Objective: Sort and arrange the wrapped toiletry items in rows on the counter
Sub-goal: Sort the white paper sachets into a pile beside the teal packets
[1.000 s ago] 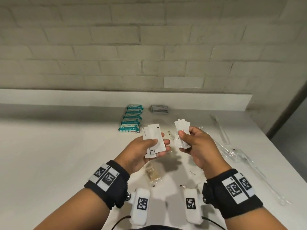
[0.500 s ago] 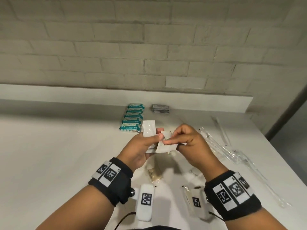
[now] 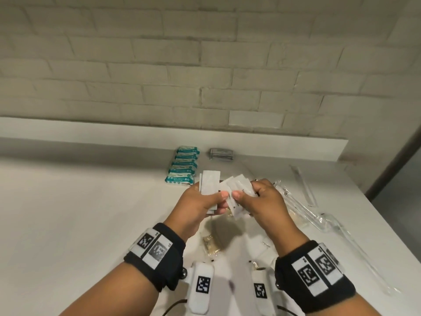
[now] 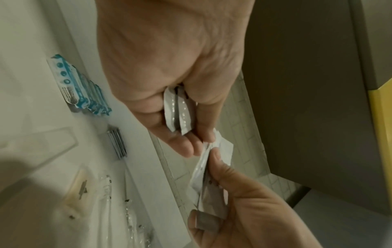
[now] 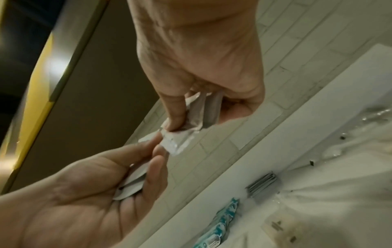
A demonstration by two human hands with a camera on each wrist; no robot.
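Note:
Both hands are raised above the white counter (image 3: 79, 213), close together. My left hand (image 3: 205, 201) grips a small stack of flat white sachets (image 3: 209, 183), seen edge-on as sachets (image 4: 178, 110) between thumb and fingers. My right hand (image 3: 255, 197) pinches a fan of white sachets (image 3: 239, 185), also seen as sachets (image 5: 201, 107) in the right wrist view. The two bundles touch at the fingertips. A row of teal-and-white packets (image 3: 184, 165) lies behind the hands, with a stack of grey packets (image 3: 221, 153) to its right.
Clear-wrapped long items (image 3: 303, 213) lie on the right side of the counter, reaching toward its right edge. A small clear bag with tan contents (image 3: 211, 245) lies under the hands. A low white ledge (image 3: 91, 135) and brick wall back the counter.
One second ago the hands were apart, each with its own sachets. They have come together, and the right hand's sachets now meet the left hand's stack.

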